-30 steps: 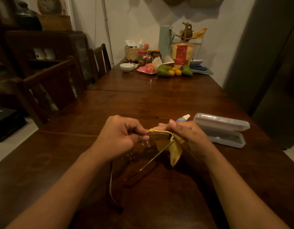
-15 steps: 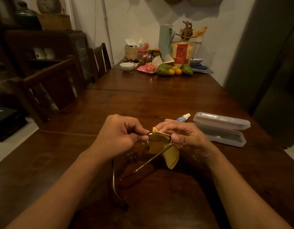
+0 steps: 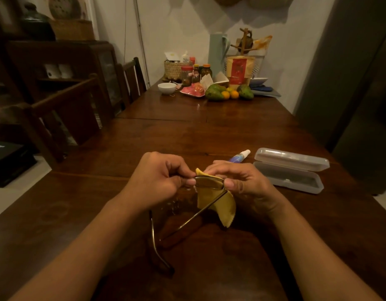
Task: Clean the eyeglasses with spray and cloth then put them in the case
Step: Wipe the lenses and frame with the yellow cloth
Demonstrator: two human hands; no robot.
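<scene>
Eyeglasses (image 3: 209, 183) are hanging between our two hands just above the table (image 3: 187, 135), and we are steadying them with our left hand (image 3: 157, 181), whose thumb and curled fingers are pinching the frame beside the lens being wiped so that it is not twisting under the rubbing. Our right hand (image 3: 242, 181) is pinching the yellow cloth (image 3: 218, 203) round that lens, thumb on the near face and fingers behind, so we are judging that both sides are being wiped at once; the loose end of the cloth is drooping below. The temples (image 3: 200, 211) are standing unfolded, pointing back toward us. Just beyond our right hand the spray bottle (image 3: 242, 154) is lying on its side, within easy reach. Beside it to the right the clear case (image 3: 289, 170) is lying open with its lid tipped back, waiting to take the eyeglasses; its tray is looking empty, though the dim light is hiding detail.
</scene>
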